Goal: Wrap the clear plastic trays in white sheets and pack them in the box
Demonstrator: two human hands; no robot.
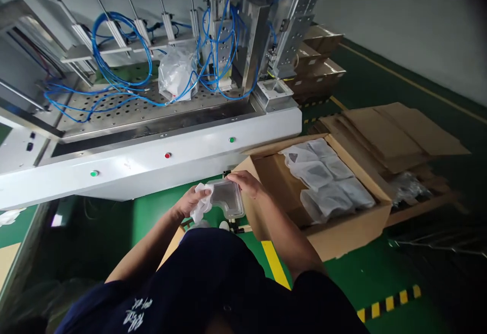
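At centre, the left hand pinches a wrap, the right hand grips a tray; machine upper left, carton right, green floor below, grey wall upper right.

Carton wall near right hand

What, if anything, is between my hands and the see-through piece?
Crumpled white material sits between your left hand and the see-through piece, at its left end. Nothing visible separates your right hand from its upper edge.
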